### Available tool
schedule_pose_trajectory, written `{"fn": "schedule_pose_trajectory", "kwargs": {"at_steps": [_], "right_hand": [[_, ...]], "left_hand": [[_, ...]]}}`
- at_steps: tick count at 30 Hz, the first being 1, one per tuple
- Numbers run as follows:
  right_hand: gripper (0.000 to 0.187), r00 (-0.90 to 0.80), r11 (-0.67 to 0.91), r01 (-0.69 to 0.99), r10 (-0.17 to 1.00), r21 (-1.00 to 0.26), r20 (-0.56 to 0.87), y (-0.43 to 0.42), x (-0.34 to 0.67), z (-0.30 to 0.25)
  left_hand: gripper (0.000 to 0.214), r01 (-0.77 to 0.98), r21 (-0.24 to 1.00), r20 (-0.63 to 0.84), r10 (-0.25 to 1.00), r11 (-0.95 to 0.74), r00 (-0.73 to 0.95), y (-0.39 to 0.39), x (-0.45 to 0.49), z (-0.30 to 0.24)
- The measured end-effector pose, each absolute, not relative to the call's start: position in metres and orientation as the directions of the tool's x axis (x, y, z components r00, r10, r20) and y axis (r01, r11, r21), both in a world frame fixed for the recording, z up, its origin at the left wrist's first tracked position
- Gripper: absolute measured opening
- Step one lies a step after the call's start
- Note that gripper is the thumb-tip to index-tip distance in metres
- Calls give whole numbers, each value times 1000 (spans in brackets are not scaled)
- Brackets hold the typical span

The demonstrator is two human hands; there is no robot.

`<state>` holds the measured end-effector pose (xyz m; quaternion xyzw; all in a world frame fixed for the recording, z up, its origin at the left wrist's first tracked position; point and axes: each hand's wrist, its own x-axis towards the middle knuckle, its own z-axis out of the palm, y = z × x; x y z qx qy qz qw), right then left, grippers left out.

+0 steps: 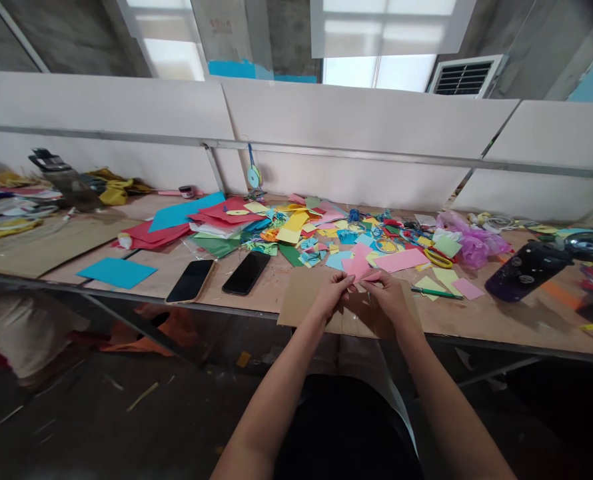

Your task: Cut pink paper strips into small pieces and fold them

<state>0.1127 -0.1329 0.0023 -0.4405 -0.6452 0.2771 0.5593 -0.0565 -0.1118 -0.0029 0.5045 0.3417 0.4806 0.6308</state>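
Between my two hands is a piece of pink paper [358,261], raised above a brown cardboard sheet [296,297] at the table's front edge. My left hand [332,293] pinches its lower left part with thumb and finger. From the other side my right hand [385,293] grips the paper's lower right, where a narrow flap shows. Just behind lie a long pink strip [401,260] and a heap of cut paper scraps [321,233]. To the right of my right hand rest a green pencil [436,293] and yellow-handled scissors [437,258].
Two phones [246,273] and a blue sheet [116,273] lie to the left. Red folded paper [156,235] is stacked behind them. At right stands a dark tumbler [526,270] near a pink plastic bag [471,241]. A dark bottle [66,183] stands far left.
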Motion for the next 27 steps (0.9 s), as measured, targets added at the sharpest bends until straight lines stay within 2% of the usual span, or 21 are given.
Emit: {"fn": "schedule_pose_trajectory", "kwargs": {"at_steps": [4,10,22,27], "right_hand": [[22,101,368,187,915,-911,391,-133,114,2],[23,169,347,112,917,-931,362,-130,116,-1],[18,185,340,63,920,-938,346,-129,115,-2],[17,189,318,47,928,-947,321,-133,112,3]], "left_hand": [[43,-246,967,22,944,63,328,-115,-57,-2],[44,-203,979,52,923,29,381,-115,-55,-4],[45,-191,981,105,908,-29,405,-120,-54,1],[42,-172,985,81,919,-14,386,-119,-53,-1]]}}
